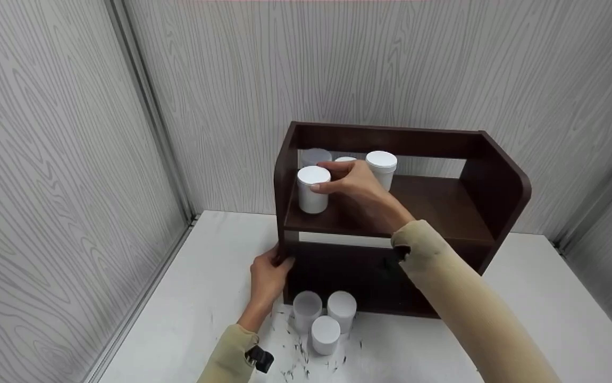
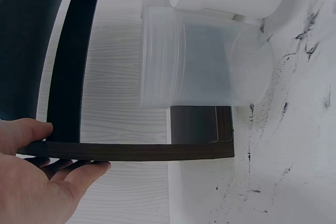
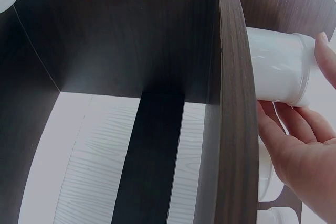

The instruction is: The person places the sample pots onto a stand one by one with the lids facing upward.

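My right hand (image 1: 363, 186) holds a white lidded jar (image 1: 312, 198) upright at the left front of the upper shelf of a dark brown wooden rack (image 1: 433, 199). In the right wrist view, thumb and fingers lie on opposite sides of that jar (image 3: 278, 65), near its lid. Behind it stand a translucent jar (image 1: 315, 155), a mostly hidden white jar (image 1: 345, 159) and another white jar (image 1: 382, 162). My left hand (image 1: 268, 276) grips the rack's left side panel (image 2: 142, 151), thumb inside and fingers outside.
On the white table (image 1: 220, 239), before the rack, two white jars (image 1: 326, 336) (image 1: 342, 308) stand beside a translucent jar (image 1: 307, 308). Dark marks streak the tabletop around them. Wood-grain panels (image 1: 220, 106) enclose the back and both sides.
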Action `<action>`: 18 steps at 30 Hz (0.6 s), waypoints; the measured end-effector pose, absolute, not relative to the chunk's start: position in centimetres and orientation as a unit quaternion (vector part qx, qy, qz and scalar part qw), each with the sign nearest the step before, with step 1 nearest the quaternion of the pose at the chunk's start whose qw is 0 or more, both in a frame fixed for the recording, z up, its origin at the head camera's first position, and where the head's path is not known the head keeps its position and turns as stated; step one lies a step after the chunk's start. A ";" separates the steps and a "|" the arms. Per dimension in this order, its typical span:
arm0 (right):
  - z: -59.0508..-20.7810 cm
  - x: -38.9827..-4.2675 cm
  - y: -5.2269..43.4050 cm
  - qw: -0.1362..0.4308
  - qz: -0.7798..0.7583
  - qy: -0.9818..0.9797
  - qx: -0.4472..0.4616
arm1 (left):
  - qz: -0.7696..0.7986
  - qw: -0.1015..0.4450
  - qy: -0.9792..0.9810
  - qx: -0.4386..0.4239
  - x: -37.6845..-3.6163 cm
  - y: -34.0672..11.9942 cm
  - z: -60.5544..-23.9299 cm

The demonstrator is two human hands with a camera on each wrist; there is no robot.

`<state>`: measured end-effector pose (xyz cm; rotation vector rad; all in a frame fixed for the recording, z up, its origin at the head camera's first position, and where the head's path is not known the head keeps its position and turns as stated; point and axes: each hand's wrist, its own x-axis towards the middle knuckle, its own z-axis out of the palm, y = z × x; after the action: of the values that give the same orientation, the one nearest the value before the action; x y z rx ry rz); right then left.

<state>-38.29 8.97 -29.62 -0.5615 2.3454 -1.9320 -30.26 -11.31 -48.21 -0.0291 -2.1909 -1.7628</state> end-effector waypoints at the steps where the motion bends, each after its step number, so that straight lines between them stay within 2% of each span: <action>1: -29.6 -38.3 9.0 0.025 -0.624 0.759 -0.182 | -0.617 0.164 -0.769 -0.010 -30.2 -11.3 -48.2; 12: -29.5 -38.2 9.4 0.032 -0.625 0.758 -0.183 | -0.609 0.164 -0.776 -0.012 -30.2 -11.2 -48.1; 18: -29.3 -36.9 10.0 0.006 -0.599 0.777 -0.193 | -0.614 0.163 -0.772 -0.013 -30.2 -11.3 -48.1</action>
<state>-36.94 9.96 -29.34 -0.6054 2.4318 -1.8759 -30.17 -11.28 -48.09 -0.0359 -2.2008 -1.7522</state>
